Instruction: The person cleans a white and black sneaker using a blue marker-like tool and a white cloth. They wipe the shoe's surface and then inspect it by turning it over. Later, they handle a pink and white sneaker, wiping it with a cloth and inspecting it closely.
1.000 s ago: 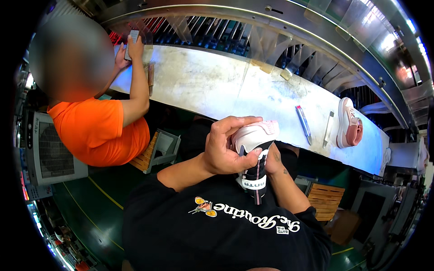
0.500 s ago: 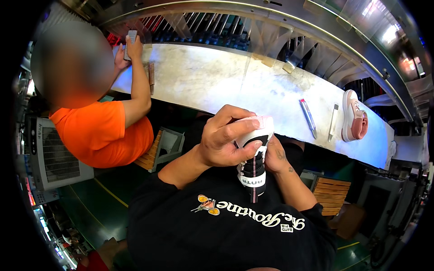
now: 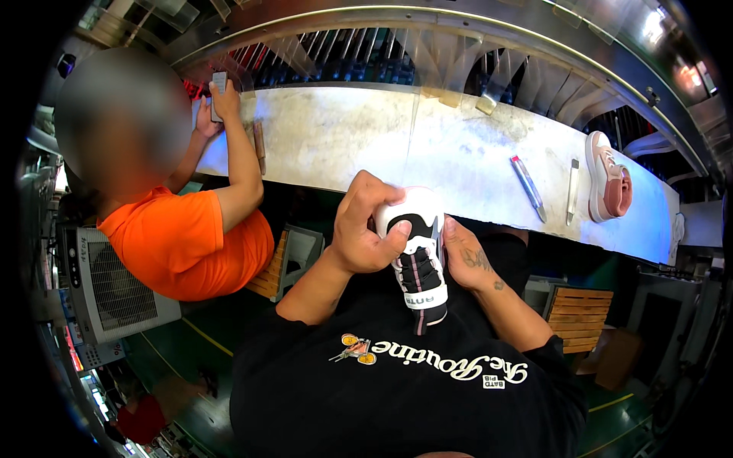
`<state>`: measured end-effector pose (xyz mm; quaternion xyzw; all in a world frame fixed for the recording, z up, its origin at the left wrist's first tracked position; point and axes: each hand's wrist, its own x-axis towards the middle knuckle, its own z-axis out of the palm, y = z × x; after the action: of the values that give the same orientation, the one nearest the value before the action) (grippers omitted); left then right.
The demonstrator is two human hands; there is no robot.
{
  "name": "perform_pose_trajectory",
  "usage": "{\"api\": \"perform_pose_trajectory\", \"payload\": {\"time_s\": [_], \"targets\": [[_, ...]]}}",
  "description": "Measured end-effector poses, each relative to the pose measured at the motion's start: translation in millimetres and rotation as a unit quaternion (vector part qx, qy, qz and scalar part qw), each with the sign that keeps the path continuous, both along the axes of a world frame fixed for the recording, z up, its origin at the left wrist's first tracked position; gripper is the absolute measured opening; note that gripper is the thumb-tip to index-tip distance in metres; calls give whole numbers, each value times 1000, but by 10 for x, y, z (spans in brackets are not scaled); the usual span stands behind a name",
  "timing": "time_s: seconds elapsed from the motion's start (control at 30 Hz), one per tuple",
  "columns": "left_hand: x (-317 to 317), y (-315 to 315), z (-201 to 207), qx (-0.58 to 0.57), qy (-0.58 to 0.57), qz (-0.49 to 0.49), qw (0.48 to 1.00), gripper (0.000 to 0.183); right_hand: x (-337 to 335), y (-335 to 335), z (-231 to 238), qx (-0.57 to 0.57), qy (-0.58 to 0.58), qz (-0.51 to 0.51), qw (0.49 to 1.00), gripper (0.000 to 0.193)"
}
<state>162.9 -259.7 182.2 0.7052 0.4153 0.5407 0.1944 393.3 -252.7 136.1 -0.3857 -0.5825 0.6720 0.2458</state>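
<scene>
A black and white sneaker [image 3: 420,278] is held in front of my chest, its white toe toward the bench and its heel end toward me. My left hand [image 3: 363,225] is closed around the toe, with its thumb on the black upper beside the laces. My right hand [image 3: 464,256] grips the shoe's other side, thumb along the edge; its other fingers are hidden behind the shoe. A narrow grey piece shows near that thumb, too small to name. Black laces and a white strap cross the upper.
On the pale bench [image 3: 343,137] lie a blue-and-red pen-like tool [image 3: 527,187], a slim white tool [image 3: 573,191] and a pink and white sneaker [image 3: 608,179]. At left, a person in an orange shirt [image 3: 187,244] holds a grey handheld device [image 3: 218,91]. Rollers [image 3: 343,57] run behind.
The sneaker has tilted in my hands, so more of its white toe top shows. My left fingers have shifted back along the toe's side. The whole view has shifted slightly.
</scene>
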Motion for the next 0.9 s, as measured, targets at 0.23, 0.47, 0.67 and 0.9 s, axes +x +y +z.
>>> {"api": "perform_pose_trajectory", "payload": {"time_s": [0.23, 0.47, 0.67, 0.9], "targets": [[-87, 92, 81, 6, 40, -31, 999, 42, -14, 20, 90, -25, 32, 9, 999, 68], [-121, 95, -66, -12, 27, -42, 999, 37, -23, -68, 43, -27, -11, 17, 999, 67], [-53, 101, -85, -34, -54, -3, 998, 38, -50, -18, 90, -17, 5, 0, 1000, 66], [-207, 206, -208, -77, 13, -34, 996, 29, -26, -40, -107, -41, 43, 13, 998, 61]]}}
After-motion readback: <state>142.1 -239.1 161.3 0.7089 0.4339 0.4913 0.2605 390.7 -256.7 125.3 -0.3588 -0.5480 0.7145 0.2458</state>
